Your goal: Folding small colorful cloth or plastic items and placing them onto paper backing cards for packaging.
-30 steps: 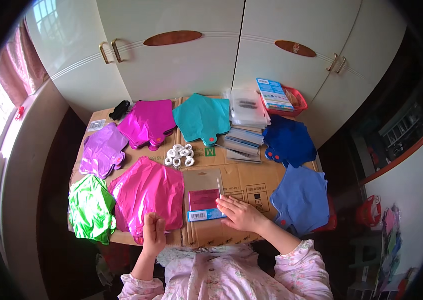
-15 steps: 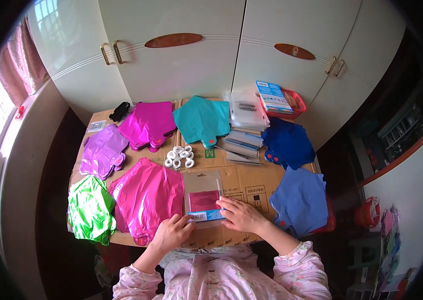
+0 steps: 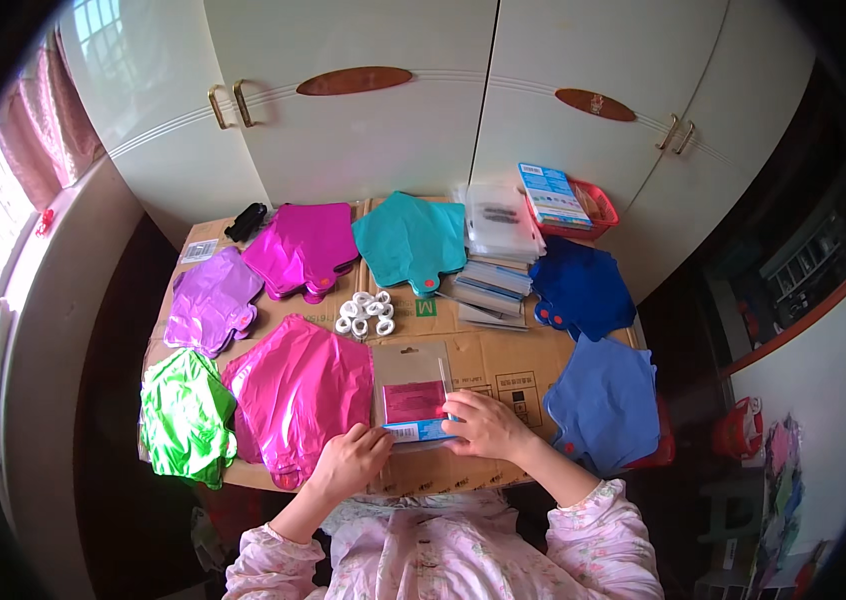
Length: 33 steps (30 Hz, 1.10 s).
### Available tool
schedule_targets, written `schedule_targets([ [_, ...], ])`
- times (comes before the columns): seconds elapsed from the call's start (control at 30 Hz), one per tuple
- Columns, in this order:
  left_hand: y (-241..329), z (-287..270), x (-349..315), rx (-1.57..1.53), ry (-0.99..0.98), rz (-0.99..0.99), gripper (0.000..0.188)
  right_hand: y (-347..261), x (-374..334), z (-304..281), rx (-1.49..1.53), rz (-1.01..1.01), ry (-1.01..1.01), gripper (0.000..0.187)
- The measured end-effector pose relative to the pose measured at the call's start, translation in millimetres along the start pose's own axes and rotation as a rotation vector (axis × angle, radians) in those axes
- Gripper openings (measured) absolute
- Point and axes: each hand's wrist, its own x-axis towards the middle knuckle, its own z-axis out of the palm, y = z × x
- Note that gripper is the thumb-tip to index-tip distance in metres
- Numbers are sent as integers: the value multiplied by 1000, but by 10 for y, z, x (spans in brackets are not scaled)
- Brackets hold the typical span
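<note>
In front of me on the cardboard lies a clear plastic bag (image 3: 411,364) with a hang hole at its far end. Inside shows a folded pink foil piece (image 3: 413,401), with a blue and white card (image 3: 421,430) below it. My left hand (image 3: 357,458) has its fingers closed at the bag's lower left corner. My right hand (image 3: 485,425) grips the bag's right edge, fingers bent together beside the pink foil. Left of the bag is a stack of flat hot-pink foil balloons (image 3: 298,390). White ribbon rolls (image 3: 366,314) sit beyond it.
Foil balloon stacks ring the table: green (image 3: 186,415), lilac (image 3: 211,300), magenta (image 3: 301,248), teal (image 3: 410,240), dark blue (image 3: 585,288) and lighter blue (image 3: 603,400). Clear bags (image 3: 499,222) are piled near a red basket (image 3: 598,212) at the back right, before white cabinets (image 3: 363,140).
The whole view has shifted slightly. Both hands stay at the bag's near end, and the right fingers have curled a little more over its edge.
</note>
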Motion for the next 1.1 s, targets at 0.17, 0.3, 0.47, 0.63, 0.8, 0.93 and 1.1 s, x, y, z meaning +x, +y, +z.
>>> schedule_targets([
  [0.17, -16, 11, 4, -7, -30, -14, 13, 0, -26, 14, -5, -1, 0, 29],
  [0.3, -57, 86, 6, -59, 41, -69, 10, -16, -66, 27, 73, 56, 84, 22],
  [0.47, -132, 142, 81, -206, 107, -159, 11, -18, -81, 108, 93, 120, 193, 14],
  [0.63, -109, 178, 129, -208, 38, -312, 14, -84, -41, 139, 126, 230, 163, 17],
  [0.8, 42, 127, 245, -32, 11, -517, 20, -74, -48, 190, 247, 419, 125, 41],
  [0.93, 84, 108, 250, 29, 3, -611, 31, -106, -38, 160, 118, 498, 156, 54],
  [1.1, 151, -19, 322, -454, -118, -876, 34, -117, -96, 179, 33, 556, 171, 48],
])
